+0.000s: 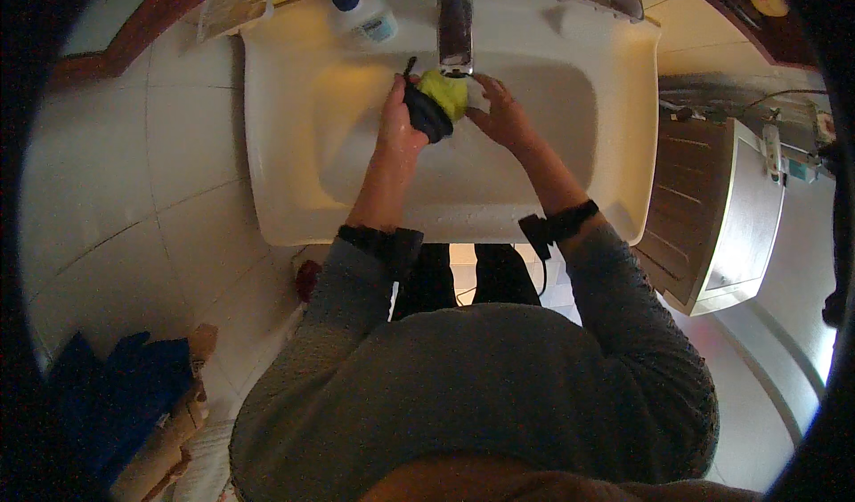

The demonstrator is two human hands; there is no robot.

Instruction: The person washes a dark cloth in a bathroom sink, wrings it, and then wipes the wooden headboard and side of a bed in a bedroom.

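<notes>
Over the white washbasin [494,174], my left hand [397,118] grips a black item [427,116] with a thin dark end sticking up past the fingers. Against its right side lies a soft-looking yellow-green piece [446,93]; whether the two are joined is unclear. My right hand [504,114] is at the right of that piece, fingers and thumb curved about a small whitish patch, which may be foam, water or cloth. Blur hides whether this hand grips anything. Both hands are just below the spout of the metal faucet [456,34].
A white bottle with a dark blue cap [364,17] stands on the basin's back left ledge. Clear holders [237,4] flank the back corners. At right is a drawer cabinet [695,194]. Blue cloth or bag [127,395] and cardboard [160,448] sit lower left. Dark bands circle both forearms.
</notes>
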